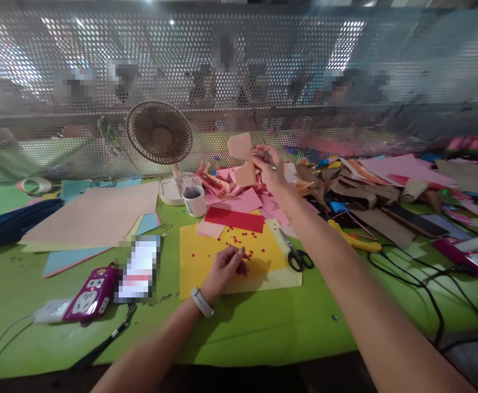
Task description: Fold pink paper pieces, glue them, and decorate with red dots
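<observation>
My right hand (270,168) is raised over the pile of pink paper scraps (247,200), closed with a slim silver tool (270,160) in its fingers. At its fingertips is a cut piece of peach paper (240,146); a second peach piece (245,174) shows just below, and I cannot tell if the two are joined. My left hand (227,266) rests with curled fingers over the yellow sheet (198,245); what it pinches, if anything, is hidden. Tiny red paper bits (244,234) lie scattered beside it. Behind them is a red paper strip (234,219).
Black-handled scissors (299,259) lie at the sheet's right edge. A white cup (194,201) and a fan (160,132) stand behind. To the left are large paper sheets (95,213) and a phone (138,268); to the right, a yellow glue gun (353,239) and black cables (421,281).
</observation>
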The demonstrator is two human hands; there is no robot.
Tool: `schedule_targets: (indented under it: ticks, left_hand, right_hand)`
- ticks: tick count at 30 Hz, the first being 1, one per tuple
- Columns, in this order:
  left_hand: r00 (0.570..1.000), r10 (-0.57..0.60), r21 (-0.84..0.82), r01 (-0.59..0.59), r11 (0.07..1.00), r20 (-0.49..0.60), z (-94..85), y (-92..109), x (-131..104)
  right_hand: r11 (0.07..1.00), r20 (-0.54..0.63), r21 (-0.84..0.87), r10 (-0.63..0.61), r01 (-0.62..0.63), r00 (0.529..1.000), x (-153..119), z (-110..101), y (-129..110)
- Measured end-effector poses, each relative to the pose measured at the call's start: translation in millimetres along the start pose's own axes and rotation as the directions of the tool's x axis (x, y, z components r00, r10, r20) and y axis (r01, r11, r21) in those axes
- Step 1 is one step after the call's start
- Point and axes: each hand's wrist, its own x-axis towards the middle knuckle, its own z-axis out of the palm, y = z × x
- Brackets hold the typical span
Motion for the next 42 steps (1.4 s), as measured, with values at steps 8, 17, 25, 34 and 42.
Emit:
schedule_targets:
  ticks: [8, 17, 25, 34, 42]
  left_hand:
    - [0.927, 0.194, -0.065, -0.226, 0.972, -0.321, -23.2, 20.5, 6.9]
    - [0.953, 0.038, -0.292, -0.129, 0.948, -0.299, -48.5, 29.1, 25.2]
    - [0.973, 0.045, -0.213, -0.095, 0.972, -0.227, -48.8, 26.4, 25.0]
    - [0.92, 0.045, -0.295, -0.17, 0.94, -0.389, -50.1, 18.1, 33.2]
    - [0.907, 0.082, -0.39, -0.258, 0.884, -0.412, -48.9, 19.0, 34.2]
  right_hand:
    - [0.986, 0.458, -0.16, 0.114, -0.044, 0.882, -42.2, -8.6, -49.2]
    - [0.979, 0.682, -0.194, 0.185, -0.068, 0.708, -93.7, -4.4, -82.2]
    - [0.934, 0.597, -0.347, 0.15, 0.084, 0.788, -122.9, -32.9, -93.1]
    - [0.483, 0.591, -0.746, 0.164, 0.459, 0.79, -172.0, -90.3, -98.6]
    - [0.192, 0.657, -0.741, 0.408, 0.643, 0.635, -203.9, -82.5, -99.6]
